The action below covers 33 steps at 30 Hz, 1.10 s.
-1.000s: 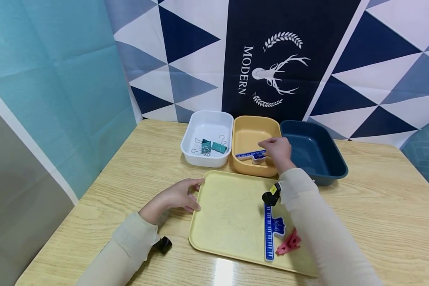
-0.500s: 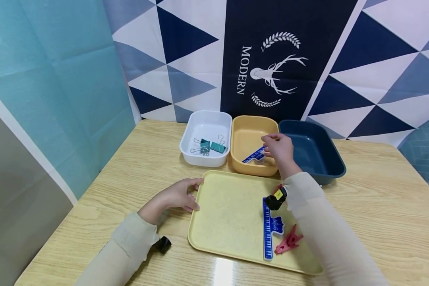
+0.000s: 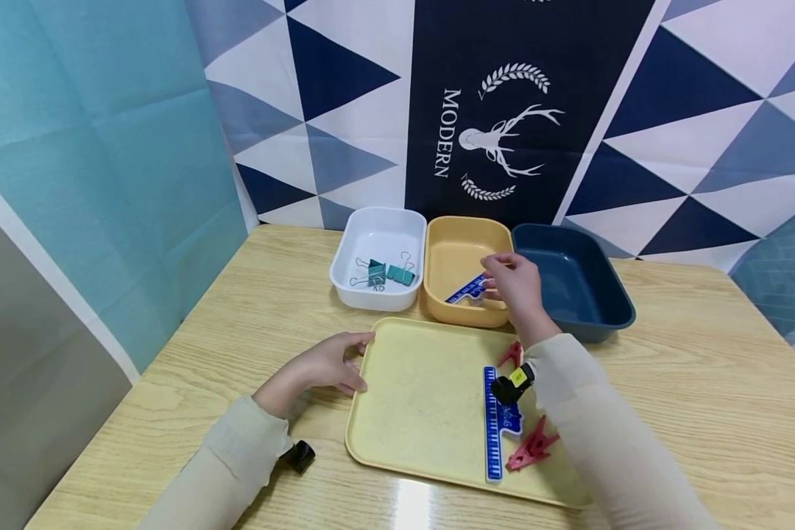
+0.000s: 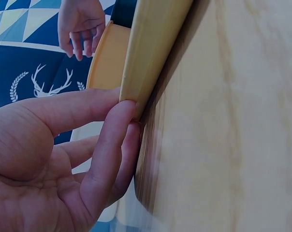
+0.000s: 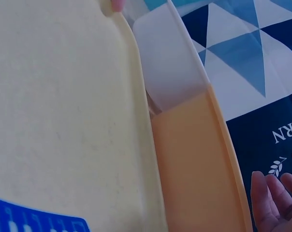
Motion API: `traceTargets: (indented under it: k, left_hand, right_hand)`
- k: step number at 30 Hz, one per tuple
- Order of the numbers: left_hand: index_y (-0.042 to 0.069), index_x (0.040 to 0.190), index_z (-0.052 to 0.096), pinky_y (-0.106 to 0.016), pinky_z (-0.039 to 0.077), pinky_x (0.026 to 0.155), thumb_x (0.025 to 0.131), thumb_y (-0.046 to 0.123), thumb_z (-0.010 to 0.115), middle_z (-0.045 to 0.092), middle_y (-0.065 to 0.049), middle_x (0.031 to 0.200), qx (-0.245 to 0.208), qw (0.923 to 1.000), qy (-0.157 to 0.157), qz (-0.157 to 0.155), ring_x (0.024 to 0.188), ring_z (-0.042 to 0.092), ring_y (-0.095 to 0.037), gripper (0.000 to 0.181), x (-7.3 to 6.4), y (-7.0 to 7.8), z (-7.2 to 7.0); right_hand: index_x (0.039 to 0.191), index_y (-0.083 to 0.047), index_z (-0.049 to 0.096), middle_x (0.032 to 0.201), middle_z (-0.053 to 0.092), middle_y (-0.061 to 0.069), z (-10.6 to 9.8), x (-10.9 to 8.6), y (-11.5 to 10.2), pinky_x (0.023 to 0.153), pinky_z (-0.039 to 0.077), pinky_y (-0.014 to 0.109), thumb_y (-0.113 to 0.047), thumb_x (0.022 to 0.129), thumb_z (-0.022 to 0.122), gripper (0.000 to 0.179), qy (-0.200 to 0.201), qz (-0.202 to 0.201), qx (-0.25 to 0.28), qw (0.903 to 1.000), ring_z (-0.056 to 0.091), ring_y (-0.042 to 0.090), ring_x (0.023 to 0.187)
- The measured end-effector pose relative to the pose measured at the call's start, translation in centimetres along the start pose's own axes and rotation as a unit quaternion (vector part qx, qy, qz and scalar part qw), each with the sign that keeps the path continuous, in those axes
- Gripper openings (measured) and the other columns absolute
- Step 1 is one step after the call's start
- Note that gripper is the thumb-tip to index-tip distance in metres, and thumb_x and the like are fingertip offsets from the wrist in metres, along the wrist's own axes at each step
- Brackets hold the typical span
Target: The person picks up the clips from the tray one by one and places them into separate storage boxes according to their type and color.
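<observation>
My right hand hovers over the front right of the orange bin, fingers loosely bent and holding nothing. Beneath it, a long blue clip with a piano-key pattern lies slanted in that bin, partly hidden by the fingers. My left hand holds the left edge of the yellow tray; the left wrist view shows thumb and fingertips at its rim. On the tray's right side lie a second blue piano-key clip and two pink clips, one near, one far and partly covered by the right wrist.
Left of the orange bin stands a white bin with teal binder clips in it. A dark blue bin stands on the right. All three bins line the back of the wooden table, before a patterned cloth.
The blue clip has turned to a steeper slant in the orange bin. My right hand has let go of it and its wrist has swung slightly, uncovering the far pink clip.
</observation>
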<state>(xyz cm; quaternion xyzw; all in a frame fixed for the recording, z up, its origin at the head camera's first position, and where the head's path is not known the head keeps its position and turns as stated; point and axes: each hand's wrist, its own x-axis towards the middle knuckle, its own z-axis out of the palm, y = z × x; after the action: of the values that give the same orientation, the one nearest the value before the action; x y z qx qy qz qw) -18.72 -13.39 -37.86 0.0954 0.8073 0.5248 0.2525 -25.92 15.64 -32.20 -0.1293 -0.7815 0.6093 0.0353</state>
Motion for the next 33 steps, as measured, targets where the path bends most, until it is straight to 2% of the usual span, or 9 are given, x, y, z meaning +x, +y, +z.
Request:
traceTargets:
  k: [4, 10, 21, 33]
  left_hand:
    - [0.004, 0.143, 0.034, -0.033, 0.058, 0.060, 0.069, -0.015, 0.071, 0.042, -0.012, 0.115, 0.000, 1.0000, -0.001, 0.003, 0.067, 0.053, -0.018, 0.085, 0.1, -0.1, 0.0]
    - [0.004, 0.143, 0.034, -0.033, 0.058, 0.060, 0.069, -0.015, 0.071, 0.042, -0.012, 0.115, 0.002, 1.0000, -0.001, 0.004, 0.067, 0.052, -0.018, 0.085, 0.1, -0.2, 0.0]
    - [0.003, 0.143, 0.034, -0.033, 0.059, 0.060, 0.069, -0.016, 0.071, 0.042, -0.012, 0.116, 0.004, 1.0000, 0.002, 0.006, 0.068, 0.054, -0.019, 0.086, 0.1, -0.2, 0.0]
    - [0.002, 0.143, 0.033, -0.033, 0.059, 0.060, 0.069, -0.016, 0.071, 0.041, -0.012, 0.115, 0.002, 1.0000, -0.002, 0.007, 0.067, 0.055, -0.018, 0.085, 0.2, -0.2, 0.0]
  right_hand:
    - [0.120, -0.004, 0.053, 0.111, 0.055, 0.018, 0.1, -0.4, 0.1, 0.083, 0.054, 0.037, -0.033, 0.092, 0.057, 0.041, 0.001, -0.001, 0.010, 1.0000, 0.058, 0.031, 0.096]
    - [0.120, -0.004, 0.054, 0.108, 0.055, 0.016, 0.1, -0.8, 0.1, 0.084, 0.053, 0.039, -0.033, 0.092, 0.057, 0.039, 0.002, -0.004, 0.020, 0.9998, 0.060, 0.027, 0.090]
    - [0.121, -0.006, 0.054, 0.116, 0.053, 0.019, -0.3, -1.8, 0.2, 0.070, 0.056, 0.024, -0.035, 0.092, 0.057, 0.041, 0.005, 0.015, 0.034, 0.9993, 0.060, 0.029, 0.093]
    - [0.121, -0.006, 0.054, 0.109, 0.055, 0.014, -0.5, -3.0, 0.5, 0.071, 0.056, 0.025, -0.033, 0.093, 0.056, 0.039, -0.002, 0.008, 0.036, 0.9993, 0.057, 0.033, 0.098]
